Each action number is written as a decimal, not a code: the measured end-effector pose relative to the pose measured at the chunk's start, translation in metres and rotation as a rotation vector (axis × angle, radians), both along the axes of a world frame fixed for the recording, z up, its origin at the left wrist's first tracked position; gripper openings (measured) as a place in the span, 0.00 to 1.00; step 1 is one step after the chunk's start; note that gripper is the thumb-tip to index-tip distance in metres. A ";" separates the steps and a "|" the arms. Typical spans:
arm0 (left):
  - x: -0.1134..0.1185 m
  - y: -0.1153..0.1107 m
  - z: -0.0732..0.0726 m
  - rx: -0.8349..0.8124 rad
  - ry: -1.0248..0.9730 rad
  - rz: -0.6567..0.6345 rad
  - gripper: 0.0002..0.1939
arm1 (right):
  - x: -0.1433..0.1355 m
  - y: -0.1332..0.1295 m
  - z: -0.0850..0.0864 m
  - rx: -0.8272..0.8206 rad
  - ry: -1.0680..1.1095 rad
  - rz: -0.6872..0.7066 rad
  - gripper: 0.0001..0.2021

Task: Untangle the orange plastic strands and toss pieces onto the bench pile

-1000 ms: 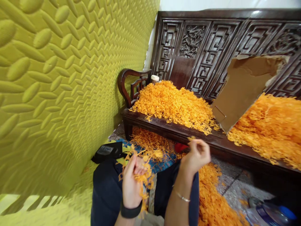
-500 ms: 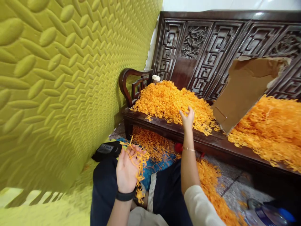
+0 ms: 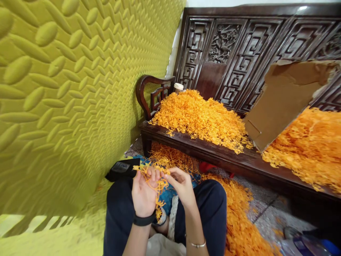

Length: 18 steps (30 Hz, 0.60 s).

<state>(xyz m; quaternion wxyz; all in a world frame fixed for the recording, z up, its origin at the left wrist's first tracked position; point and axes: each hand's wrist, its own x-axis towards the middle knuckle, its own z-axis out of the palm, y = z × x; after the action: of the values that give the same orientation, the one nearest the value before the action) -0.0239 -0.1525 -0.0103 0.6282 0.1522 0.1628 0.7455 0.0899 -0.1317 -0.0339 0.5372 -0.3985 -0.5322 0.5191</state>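
Note:
Palm up above my lap, my left hand (image 3: 145, 193) has its fingers curled around a tangle of orange plastic strands (image 3: 160, 185), which hangs down past the palm. A dark band circles that wrist. My right hand (image 3: 182, 186) meets it from the right, thumb and forefinger pinched at the edge of the same strands. A heap of small orange pieces (image 3: 197, 115) lies on the dark wooden bench (image 3: 183, 139) in front of me.
Brown cardboard (image 3: 290, 99) leans on the bench back, dividing the heap from a second orange pile (image 3: 309, 149). More orange strands (image 3: 239, 220) cover the floor. A black bag (image 3: 124, 169) lies by my left knee. A yellow textured wall (image 3: 80, 89) rises at left.
My right hand has come back from the heap on the bench to the strands at my left hand, and its fingers have closed. The left hand has hardly moved. The view has shifted slightly.

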 end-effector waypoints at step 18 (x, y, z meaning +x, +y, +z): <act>0.028 -0.020 -0.003 -0.088 -0.121 -0.088 0.18 | -0.014 -0.010 -0.001 -0.026 0.339 -0.661 0.10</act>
<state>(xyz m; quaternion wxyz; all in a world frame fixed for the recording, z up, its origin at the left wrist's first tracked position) 0.0044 -0.1721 -0.0133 0.6750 0.0864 0.1503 0.7171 0.0758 -0.1412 -0.0345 0.7512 -0.4641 -0.2715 0.3829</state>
